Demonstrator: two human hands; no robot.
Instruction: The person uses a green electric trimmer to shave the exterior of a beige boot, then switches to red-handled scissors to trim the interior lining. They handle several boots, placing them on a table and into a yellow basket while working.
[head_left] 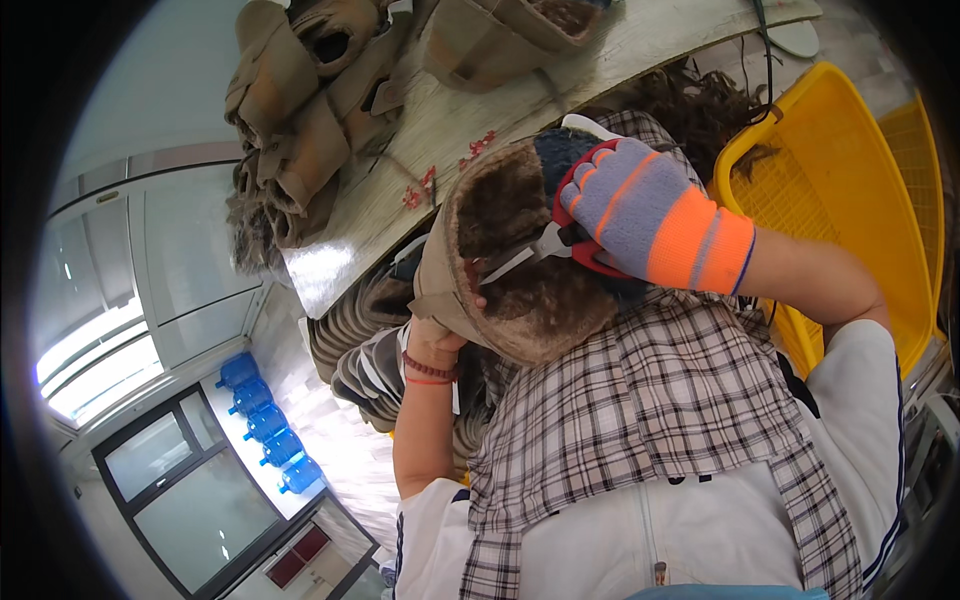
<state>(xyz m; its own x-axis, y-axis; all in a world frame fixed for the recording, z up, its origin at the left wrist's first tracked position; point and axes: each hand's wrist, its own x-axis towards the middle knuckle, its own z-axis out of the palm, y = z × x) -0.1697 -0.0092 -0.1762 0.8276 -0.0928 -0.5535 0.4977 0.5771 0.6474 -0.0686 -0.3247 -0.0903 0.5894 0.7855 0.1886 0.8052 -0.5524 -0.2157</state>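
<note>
A tan boot upper with brown fur lining (505,205) is held up in front of my plaid apron (650,400). My left hand (437,336), bare with a red string bracelet at the wrist, grips the boot's outer side from below. My right hand (640,205) wears a grey, blue and orange knit glove and is closed on red-handled scissors (545,245). The metal blades point left into the fur lining inside the boot's opening.
Several more tan boot uppers (300,120) lie piled on a wooden tabletop (450,130). A yellow plastic basket (830,170) stands at the right, with brown fur scraps (705,100) beside it. Stacked grey soles (350,335) sit under the table. Blue water bottles (265,420) line a wall.
</note>
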